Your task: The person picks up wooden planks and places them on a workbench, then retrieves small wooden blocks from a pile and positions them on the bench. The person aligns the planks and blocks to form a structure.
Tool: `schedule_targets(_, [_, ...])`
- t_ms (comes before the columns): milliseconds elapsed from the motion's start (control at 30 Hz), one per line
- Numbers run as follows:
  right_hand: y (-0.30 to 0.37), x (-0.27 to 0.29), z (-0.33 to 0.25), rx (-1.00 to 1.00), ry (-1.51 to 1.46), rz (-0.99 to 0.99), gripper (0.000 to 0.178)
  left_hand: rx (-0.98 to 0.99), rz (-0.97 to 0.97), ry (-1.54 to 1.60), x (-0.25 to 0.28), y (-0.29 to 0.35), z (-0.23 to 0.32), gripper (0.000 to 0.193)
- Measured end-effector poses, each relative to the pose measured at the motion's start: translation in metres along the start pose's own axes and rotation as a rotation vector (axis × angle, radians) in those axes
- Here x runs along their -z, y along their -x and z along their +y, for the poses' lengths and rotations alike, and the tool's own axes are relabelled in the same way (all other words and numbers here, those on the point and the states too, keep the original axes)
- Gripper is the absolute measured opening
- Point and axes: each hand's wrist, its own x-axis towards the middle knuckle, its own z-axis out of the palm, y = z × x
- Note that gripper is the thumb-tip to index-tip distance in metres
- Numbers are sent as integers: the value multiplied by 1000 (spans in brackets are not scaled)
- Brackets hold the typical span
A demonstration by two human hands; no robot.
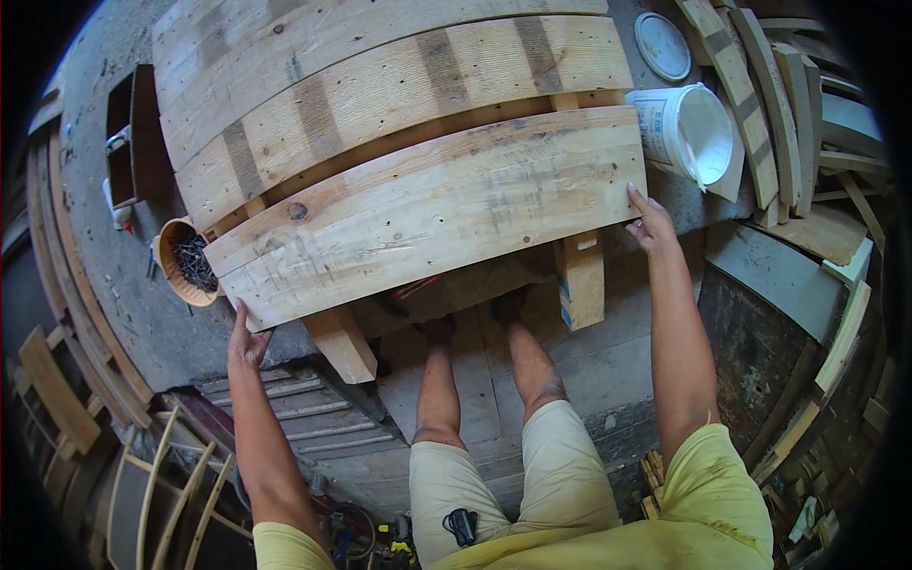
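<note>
Place: a woodworking workshop, plain as day! | Centre: wide sawn planks [418,204], knots and all, lying side by side | Left: an orange bowl [163,258] loaded with dark nails [197,263] (what a tangle!) | Right: rough timber [796,119] piled up, and below it, wood scraps [822,475] littering the corner | Far left: yet more boards [59,389]!

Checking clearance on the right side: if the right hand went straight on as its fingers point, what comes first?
The right hand would meet the front wooden plank, whose right end it seems to grip; depth is unclear.
</note>
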Motion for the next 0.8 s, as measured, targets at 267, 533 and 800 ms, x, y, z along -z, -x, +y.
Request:
schedule_targets(267, [4, 0, -5, 6, 38, 19, 74, -7, 2, 7, -2, 1, -6, 60])
schedule_targets(533, [-2, 8, -6, -30, 73, -25, 72, -54, 8, -35, -5, 1, -12, 60])
schedule_targets(800, [-13, 11, -4, -83, 71, 5, 71, -83, -55, -54, 2, -5, -14, 65])
